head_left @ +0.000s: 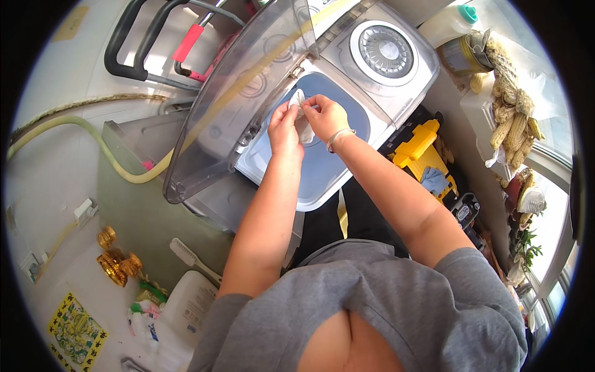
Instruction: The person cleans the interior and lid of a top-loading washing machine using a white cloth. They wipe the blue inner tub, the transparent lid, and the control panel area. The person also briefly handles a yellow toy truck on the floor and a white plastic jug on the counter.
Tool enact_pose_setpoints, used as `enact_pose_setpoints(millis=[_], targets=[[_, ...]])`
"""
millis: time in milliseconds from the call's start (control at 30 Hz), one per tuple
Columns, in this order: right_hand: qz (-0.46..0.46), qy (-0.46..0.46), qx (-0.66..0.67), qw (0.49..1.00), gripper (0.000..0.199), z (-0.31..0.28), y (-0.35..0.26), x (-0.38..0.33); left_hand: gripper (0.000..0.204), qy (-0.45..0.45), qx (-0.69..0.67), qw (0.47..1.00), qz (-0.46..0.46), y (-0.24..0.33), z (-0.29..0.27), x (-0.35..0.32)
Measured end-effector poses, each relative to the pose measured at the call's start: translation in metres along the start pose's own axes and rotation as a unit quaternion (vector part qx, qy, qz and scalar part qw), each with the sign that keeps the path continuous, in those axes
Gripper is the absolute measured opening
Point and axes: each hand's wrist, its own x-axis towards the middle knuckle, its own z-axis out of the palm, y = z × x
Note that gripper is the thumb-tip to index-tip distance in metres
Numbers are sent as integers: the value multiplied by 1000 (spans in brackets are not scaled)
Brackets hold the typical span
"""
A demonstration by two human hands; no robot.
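Both hands are raised over the open blue tub (353, 121) of a grey-and-white twin-tub washing machine. Between them is a small, crumpled white cloth (305, 130), its exact kind too bunched to tell. My left hand (285, 129) has its fingers closed on the cloth's left side. My right hand (327, 118), with a bracelet at the wrist, pinches the cloth near its upper right. The clear lid (217, 124) stands raised on the left of the tub. On the machine's other side, the round spinner cover (385, 51) is down.
A yellow-green hose (127, 178) runs from the left across behind the lid. Folded cart handles (149, 43) lean at the upper left. A yellow toolbox (421, 149) sits right of the machine. Dried corn (511, 118) hangs by the window. A brush (186, 253) and white jug (189, 307) lie lower left.
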Motion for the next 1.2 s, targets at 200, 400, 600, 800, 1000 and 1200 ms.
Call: enact_pose_setpoints(millis=[200,400,600,800,1000,1200], targets=[[30,18,11,999,18,10,4,14,22,40,-11,999,-10,-12,2,16],[30,10,90,995,18,15,16,29,30,37,-28,999,5,-16,5,23],[77,-24,125,989,17,8,-8,29,25,17,-85,996,-1,-18,7,30],[45,24,186,981,15,24,7,41,21,-8,-154,988,-19,-22,15,34],[40,80,189,978,12,33,2,50,35,-18,-116,992,-42,-19,9,38],[27,95,146,984,8,34,-12,45,34,-18,-107,993,-42,-18,8,37]])
